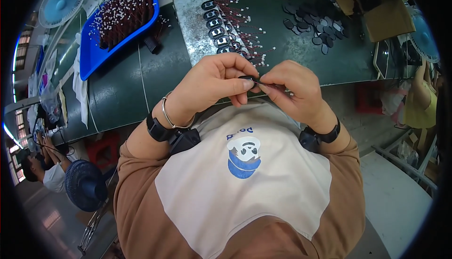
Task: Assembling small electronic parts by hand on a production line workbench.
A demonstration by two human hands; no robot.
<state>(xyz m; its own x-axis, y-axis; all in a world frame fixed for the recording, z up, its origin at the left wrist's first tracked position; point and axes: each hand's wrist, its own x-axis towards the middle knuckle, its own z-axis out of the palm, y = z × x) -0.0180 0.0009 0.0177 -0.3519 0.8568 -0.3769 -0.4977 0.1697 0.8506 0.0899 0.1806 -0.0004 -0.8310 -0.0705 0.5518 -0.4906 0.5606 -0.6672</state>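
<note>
Near the table's front edge, my left hand [214, 77] pinches a small black oval part [246, 77] between thumb and fingers. Close against it, my right hand [296, 87] grips thin dark red wires [278, 87] that run to the part; the exact joint is hidden by the fingertips. Just beyond my hands lies a metal plate [190, 26], tilted across the green table. Along its right side sits a row of black oval housings [214, 23] with pale centres. Dark red wires with white connectors [242, 28] trail from them to the right.
A blue tray [86, 63] full of wired parts stands at the left, with a small black block [151, 44] beside it. Black oval pieces [325, 30] lie heaped at the far right, near a cardboard box [388, 21]. Other people sit at both sides.
</note>
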